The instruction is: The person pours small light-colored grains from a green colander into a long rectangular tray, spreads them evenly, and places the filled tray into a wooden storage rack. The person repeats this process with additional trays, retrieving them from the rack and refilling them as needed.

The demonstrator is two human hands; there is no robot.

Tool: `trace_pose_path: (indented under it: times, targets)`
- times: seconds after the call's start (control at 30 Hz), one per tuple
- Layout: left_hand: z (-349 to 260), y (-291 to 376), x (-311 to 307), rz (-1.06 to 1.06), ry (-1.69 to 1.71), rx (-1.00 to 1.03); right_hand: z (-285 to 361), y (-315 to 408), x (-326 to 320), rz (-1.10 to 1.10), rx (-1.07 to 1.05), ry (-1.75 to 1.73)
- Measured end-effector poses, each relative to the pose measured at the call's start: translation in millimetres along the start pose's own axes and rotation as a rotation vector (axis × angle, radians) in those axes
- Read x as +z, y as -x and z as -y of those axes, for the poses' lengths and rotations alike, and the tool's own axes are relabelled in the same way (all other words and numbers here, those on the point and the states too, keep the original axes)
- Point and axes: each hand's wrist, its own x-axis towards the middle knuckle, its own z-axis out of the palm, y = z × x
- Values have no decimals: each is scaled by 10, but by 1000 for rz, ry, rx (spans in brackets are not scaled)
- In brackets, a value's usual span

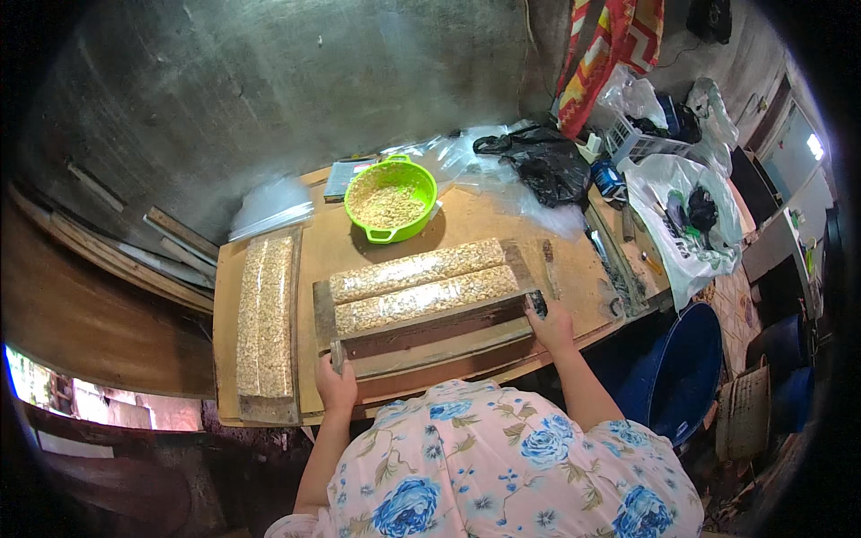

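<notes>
A rectangular wooden frame (444,356) spans the space between my hands at the table's near edge. My left hand (336,387) grips its left end, and my right hand (555,328) grips the right end by a dark part. Just beyond the frame, two long clear-plastic packs (424,284) of pale beans lie side by side on a wooden board (324,313). More such packs (264,323) rest on a second board (268,410) to the left. A bright green plastic basin (403,232) farther back holds loose beans (387,205).
The wooden table (471,215) backs onto a grey wall. Clear plastic sheets (272,208) lie at its back left, a black plastic bag (545,161) at the back right. A white bag (699,235) sits at the right; a blue barrel (686,370) stands below.
</notes>
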Motion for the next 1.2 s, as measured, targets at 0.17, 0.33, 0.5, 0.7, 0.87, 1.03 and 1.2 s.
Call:
trace_pose_path:
  times: [0.17,0.33,0.5,0.7,0.87,1.03,1.2]
  targets:
    - [8,-31,22,12,35,-19,-47,-90,35,16,-19,-47]
    - [-23,-18,13,-9,37,-18,49,-64,-29,74,38,-16]
    - [-492,26,-382,-101,115,158,80,-15,-414,-183,56,-136]
    - [-1155,-21,-789,-200,548,409,-447,-639,-856,-386,229,-213]
    - [-909,96,-888,-282,735,104,-806,-1486,-696,-479,505,-182]
    - [-323,420,-1077,-540,638,-185,-1013,-2027,-314,-488,550,-112]
    - [136,868,-1277,-726,452,-267,-964,-2291,-130,-302,576,-25]
